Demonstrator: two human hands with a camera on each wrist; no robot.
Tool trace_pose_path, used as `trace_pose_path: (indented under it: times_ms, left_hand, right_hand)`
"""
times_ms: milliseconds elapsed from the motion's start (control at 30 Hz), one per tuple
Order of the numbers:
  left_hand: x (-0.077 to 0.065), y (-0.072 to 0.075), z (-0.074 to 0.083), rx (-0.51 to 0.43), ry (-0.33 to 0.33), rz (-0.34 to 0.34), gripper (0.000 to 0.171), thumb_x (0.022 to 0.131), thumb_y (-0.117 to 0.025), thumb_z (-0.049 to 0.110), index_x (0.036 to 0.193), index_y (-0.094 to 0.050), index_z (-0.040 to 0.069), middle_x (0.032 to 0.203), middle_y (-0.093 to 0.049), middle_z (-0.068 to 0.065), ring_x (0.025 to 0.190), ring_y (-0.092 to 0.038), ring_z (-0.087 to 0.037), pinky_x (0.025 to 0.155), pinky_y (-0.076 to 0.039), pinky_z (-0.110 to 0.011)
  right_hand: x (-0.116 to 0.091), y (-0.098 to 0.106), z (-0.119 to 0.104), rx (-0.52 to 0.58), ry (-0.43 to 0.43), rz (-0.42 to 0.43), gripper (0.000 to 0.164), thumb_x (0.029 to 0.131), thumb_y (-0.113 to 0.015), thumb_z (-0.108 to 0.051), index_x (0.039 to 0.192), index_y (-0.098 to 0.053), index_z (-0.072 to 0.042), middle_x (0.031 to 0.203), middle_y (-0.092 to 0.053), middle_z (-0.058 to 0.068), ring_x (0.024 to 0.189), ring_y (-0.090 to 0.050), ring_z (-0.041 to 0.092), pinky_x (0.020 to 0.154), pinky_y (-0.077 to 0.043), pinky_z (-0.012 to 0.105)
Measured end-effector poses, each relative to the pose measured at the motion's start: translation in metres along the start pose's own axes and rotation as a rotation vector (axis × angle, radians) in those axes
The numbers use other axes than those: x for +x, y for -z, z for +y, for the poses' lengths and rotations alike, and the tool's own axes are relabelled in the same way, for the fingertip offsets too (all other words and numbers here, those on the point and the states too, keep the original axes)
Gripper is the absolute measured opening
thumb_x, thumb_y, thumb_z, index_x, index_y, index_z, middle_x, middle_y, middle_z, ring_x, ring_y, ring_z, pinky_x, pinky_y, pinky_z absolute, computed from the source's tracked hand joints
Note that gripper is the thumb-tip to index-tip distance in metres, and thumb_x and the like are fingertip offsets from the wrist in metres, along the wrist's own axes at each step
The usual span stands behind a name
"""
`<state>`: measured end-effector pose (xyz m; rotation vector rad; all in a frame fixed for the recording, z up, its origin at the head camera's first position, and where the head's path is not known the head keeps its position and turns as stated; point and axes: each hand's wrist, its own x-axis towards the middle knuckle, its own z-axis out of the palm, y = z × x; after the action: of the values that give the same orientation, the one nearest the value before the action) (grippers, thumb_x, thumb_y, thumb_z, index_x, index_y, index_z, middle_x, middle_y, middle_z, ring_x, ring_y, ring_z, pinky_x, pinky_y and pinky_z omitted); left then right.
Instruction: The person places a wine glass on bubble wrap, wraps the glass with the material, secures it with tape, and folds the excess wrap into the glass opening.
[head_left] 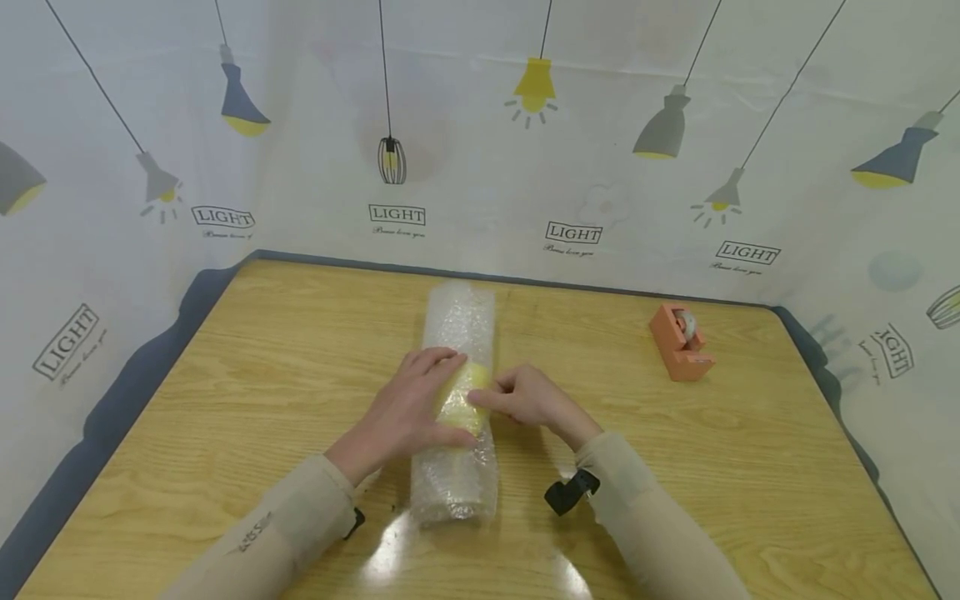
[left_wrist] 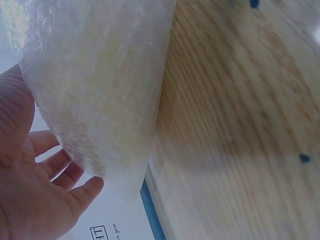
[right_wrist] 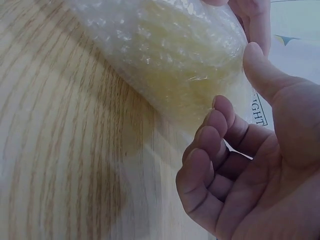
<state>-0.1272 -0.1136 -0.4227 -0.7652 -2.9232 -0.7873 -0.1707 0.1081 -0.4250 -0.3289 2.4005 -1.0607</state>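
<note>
A long bundle of clear bubble wrap (head_left: 453, 479) lies lengthwise on the table in the head view, with something yellow (head_left: 459, 404) showing through its middle. What the yellow thing is stays blurred under the wrap. From the left, my left hand (head_left: 405, 408) reaches over the bundle and holds it, thumb towards me and fingers on the far side of the yellow part. On the opposite side, my right hand (head_left: 532, 397) holds the bundle's edge, its thumb on top and its other fingers bent. The right wrist view shows those bent fingers (right_wrist: 207, 135) beside the wrap.
An orange tape dispenser (head_left: 681, 346) with a roll of tape stands at the right on the wooden table (head_left: 300, 333). A white curtain with printed lamps (head_left: 480, 167) hangs behind the table and along both sides. A dark band is on each wrist.
</note>
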Motion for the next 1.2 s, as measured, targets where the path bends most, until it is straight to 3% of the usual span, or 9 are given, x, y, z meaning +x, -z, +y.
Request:
trace_pose_path:
  times_ms: [533, 767, 900, 1067, 1200]
  left_hand:
    - [-0.003, -0.001, -0.006, -0.036, 0.003, 0.016, 0.114, 0.07, -0.089, 0.06, 0.158, -0.04, 0.005, 0.158, -0.041, -0.013, 0.144, -0.038, -0.034, 0.111, -0.046, -0.054]
    - [-0.004, 0.002, -0.007, -0.056, 0.034, 0.005, 0.115, 0.07, -0.089, 0.06, 0.158, -0.039, 0.007, 0.159, -0.041, -0.013, 0.143, -0.039, -0.035, 0.113, -0.044, -0.055]
    - [-0.003, 0.005, -0.008, -0.09, 0.059, -0.004, 0.102, 0.079, -0.086, 0.052, 0.158, -0.04, 0.008, 0.158, -0.042, -0.012, 0.142, -0.039, -0.034, 0.113, -0.044, -0.055]
    - [-0.003, 0.007, -0.011, -0.157, 0.04, 0.024, 0.07, 0.099, -0.069, 0.04, 0.156, -0.044, 0.006, 0.154, -0.046, -0.013, 0.139, -0.041, -0.035, 0.111, -0.045, -0.057]
    - [-0.003, 0.006, -0.013, -0.178, 0.033, 0.049, 0.058, 0.105, -0.061, 0.034, 0.154, -0.046, 0.006, 0.153, -0.047, -0.014, 0.138, -0.042, -0.035, 0.109, -0.046, -0.057]
  right_hand:
    - [0.001, -0.003, 0.004, 0.058, 0.04, -0.007, 0.047, 0.097, -0.071, -0.045, 0.064, -0.052, -0.016, 0.054, -0.047, -0.004, 0.051, -0.04, 0.01, 0.05, -0.032, 0.024]
    - [0.0, -0.006, 0.001, 0.039, 0.047, 0.016, 0.049, 0.097, -0.071, -0.046, 0.062, -0.052, -0.016, 0.053, -0.047, -0.005, 0.05, -0.04, 0.01, 0.049, -0.032, 0.023]
    - [-0.001, -0.006, -0.002, 0.022, 0.047, 0.024, 0.05, 0.096, -0.071, -0.047, 0.061, -0.052, -0.016, 0.052, -0.048, -0.004, 0.05, -0.04, 0.01, 0.05, -0.032, 0.024]
    - [0.0, -0.007, -0.003, 0.017, 0.04, 0.026, 0.051, 0.096, -0.071, -0.047, 0.061, -0.051, -0.016, 0.053, -0.048, -0.004, 0.051, -0.041, 0.01, 0.051, -0.034, 0.024]
    - [0.001, -0.008, -0.003, 0.016, 0.028, 0.027, 0.051, 0.095, -0.072, -0.048, 0.062, -0.051, -0.016, 0.053, -0.048, -0.004, 0.051, -0.042, 0.011, 0.051, -0.034, 0.024]
